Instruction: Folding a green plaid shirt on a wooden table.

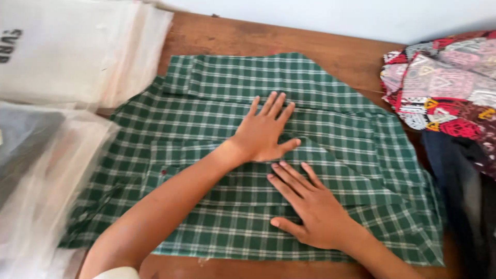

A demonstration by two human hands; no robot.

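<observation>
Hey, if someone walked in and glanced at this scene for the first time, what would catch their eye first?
Most likely the green plaid shirt spread across the middle of the wooden table, with the left hand and the right hand pressed flat on it, fingers spread. Next, the bright red patterned fabric piled at the right edge, and the clear plastic bags stacked on the left.

Clear plastic bags (67,51), patterned cloth (444,82)
</observation>
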